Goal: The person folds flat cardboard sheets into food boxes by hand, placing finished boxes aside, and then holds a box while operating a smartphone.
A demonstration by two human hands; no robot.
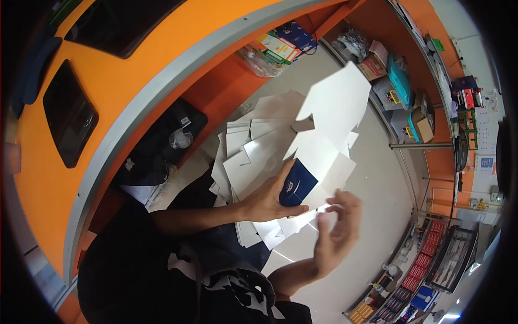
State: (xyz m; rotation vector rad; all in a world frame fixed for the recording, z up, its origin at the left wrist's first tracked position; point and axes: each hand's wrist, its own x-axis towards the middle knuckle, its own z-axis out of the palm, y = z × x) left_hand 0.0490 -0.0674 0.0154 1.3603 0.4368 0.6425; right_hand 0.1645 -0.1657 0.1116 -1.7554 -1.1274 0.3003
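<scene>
My left hand (270, 197) is closed on an unfolded box blank (329, 116), a white cut-out card with slots and flaps. One dark blue panel (298, 183) with a light printed logo shows beside my fingers. The blank is held up at a tilt. My right hand (339, 232) is just below its lower right edge, fingers loosely bent and apart, with nothing visible in them. Beneath my left hand, a loose fanned pile of similar white blanks (253, 143) lies over my lap, partly hidden by my forearm.
An orange desk (162, 59) with a grey edge curves along the left and top, bearing dark flat panels (70, 113). A black bag (145, 156) sits under it. Shelves with teal bins (399, 81) stand at upper right, and racks of small boxes (426, 248) at lower right.
</scene>
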